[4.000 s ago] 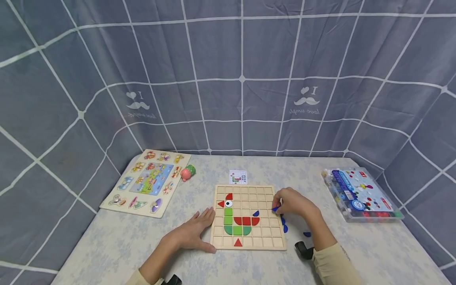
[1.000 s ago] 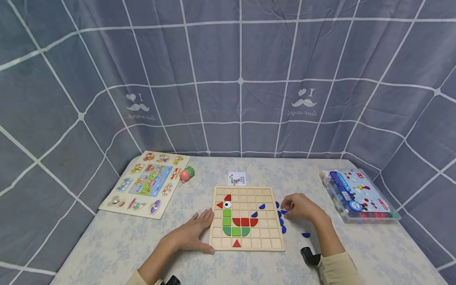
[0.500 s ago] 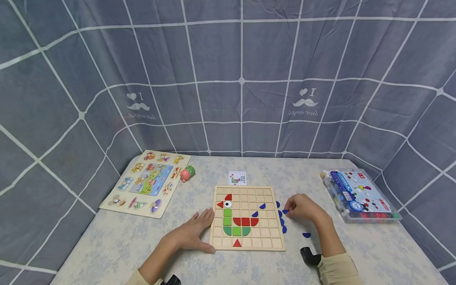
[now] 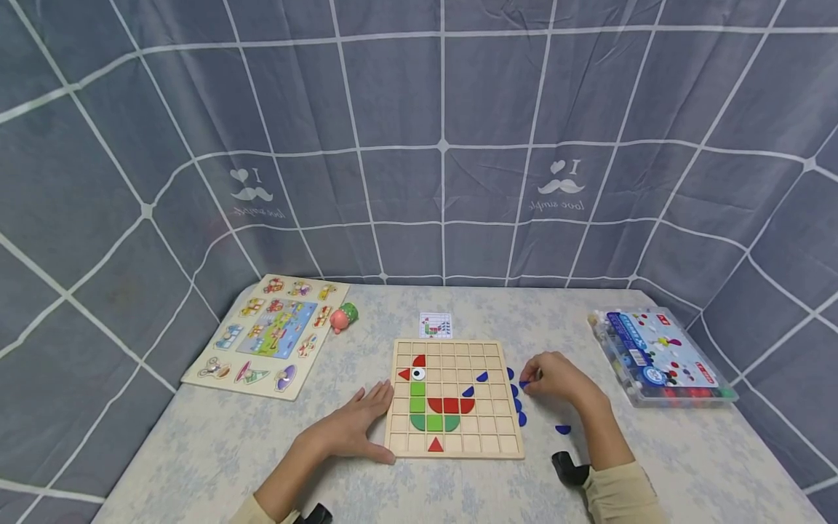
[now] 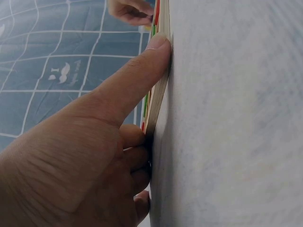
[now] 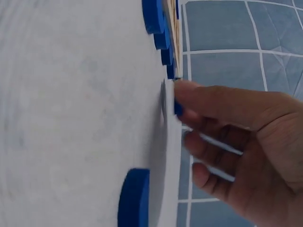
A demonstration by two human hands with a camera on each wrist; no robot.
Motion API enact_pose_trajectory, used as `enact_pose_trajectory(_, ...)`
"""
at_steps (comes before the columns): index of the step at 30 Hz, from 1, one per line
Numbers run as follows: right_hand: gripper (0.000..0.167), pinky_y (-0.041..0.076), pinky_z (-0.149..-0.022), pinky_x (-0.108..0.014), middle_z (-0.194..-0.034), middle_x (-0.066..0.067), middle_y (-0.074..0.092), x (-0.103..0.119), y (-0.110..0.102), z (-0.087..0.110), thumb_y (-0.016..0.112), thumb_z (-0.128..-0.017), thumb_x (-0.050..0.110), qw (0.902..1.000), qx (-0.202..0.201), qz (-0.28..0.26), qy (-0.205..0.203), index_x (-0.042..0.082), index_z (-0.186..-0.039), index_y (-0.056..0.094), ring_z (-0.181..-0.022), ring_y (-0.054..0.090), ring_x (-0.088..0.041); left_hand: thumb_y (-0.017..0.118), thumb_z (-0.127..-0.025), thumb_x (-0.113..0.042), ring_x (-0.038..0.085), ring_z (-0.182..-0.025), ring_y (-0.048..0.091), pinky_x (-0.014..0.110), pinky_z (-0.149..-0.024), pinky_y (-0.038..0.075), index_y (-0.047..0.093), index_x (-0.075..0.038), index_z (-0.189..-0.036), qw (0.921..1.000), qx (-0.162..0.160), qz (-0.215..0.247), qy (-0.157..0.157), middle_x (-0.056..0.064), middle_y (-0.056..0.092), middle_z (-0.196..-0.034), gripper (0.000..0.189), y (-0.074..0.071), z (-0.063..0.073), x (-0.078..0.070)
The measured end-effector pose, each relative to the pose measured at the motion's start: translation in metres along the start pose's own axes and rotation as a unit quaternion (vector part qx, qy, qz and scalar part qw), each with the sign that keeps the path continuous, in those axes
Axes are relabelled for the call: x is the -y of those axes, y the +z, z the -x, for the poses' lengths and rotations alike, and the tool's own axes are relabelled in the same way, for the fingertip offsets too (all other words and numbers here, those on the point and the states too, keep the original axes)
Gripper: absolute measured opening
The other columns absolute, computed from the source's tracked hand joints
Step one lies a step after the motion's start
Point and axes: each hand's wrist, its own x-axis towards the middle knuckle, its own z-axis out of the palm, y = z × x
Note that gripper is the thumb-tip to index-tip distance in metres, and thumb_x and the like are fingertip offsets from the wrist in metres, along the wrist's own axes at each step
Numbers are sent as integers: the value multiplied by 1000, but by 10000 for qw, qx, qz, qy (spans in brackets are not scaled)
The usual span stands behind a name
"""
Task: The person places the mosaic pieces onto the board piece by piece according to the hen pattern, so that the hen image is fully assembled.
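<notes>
A wooden grid board (image 4: 489, 431) holds red, green and blue flat pieces in a bird-like pattern. My left hand (image 4: 353, 428) rests at its left edge, thumb (image 5: 142, 61) extended against the front corner. To the right of the board, my right hand (image 4: 556, 380) pinches a small blue piece (image 6: 178, 108) between thumb and fingertips, which partly cover it. Two blue pieces sit in the grid, one higher (image 4: 482, 377) and one lower (image 4: 468, 391). Several blue half-round pieces (image 4: 519, 405) lie along the board's right edge, and another blue half-round (image 4: 563, 429) lies nearer the right wrist.
Behind the board lies a small printed pattern card (image 4: 435, 325). A wooden picture puzzle (image 4: 245, 397) is at the left, with a pink and green toy (image 4: 343, 318) beside it. At the right stands a clear plastic case (image 4: 664, 356). A grey curtain (image 4: 497, 182) surrounds the table.
A second blue piece has appeared in the grid since the oldest frame. My right hand has moved right, off the board, and now raises another blue piece slightly. My left hand has stayed put.
</notes>
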Motion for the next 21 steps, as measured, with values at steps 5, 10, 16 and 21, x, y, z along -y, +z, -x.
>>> enact_pose_trajectory(5,8,47,-60,-27,-77,1,67,12,-2,1,76,-79,3,9997,-93,-6,-227,8,-84,73,-67,53,-12,79,-72,-55,29,-153,11,53,-124,10,20,-1,-154,10000,14,1,-12,13,14,-164,115,0,0,0)
enact_pose_trajectory(10,9,46,-59,-25,-78,3,66,30,6,-1,77,-79,3,9986,13,174,-493,11,-82,73,-65,52,-10,79,-72,-56,28,-153,11,52,-124,10,20,-1,-154,10000,54,-15,-56,13,15,-164,115,0,-1,0)
enact_pose_trajectory(16,9,47,-61,-24,-83,4,67,52,11,-8,78,-79,5,9946,286,478,-877,13,-80,75,-68,52,-8,78,-71,-58,28,-153,11,52,-124,10,20,-2,-154,9999,42,-37,-97,12,15,-164,115,0,-1,0)
enact_pose_trajectory(21,12,52,-66,-26,-86,5,69,61,15,-14,78,-77,2,9898,410,725,-1156,14,-78,76,-74,57,-8,78,-71,-58,28,-153,11,52,-124,10,21,-2,-154,9999,33,-41,-93,12,15,-164,115,0,-1,0)
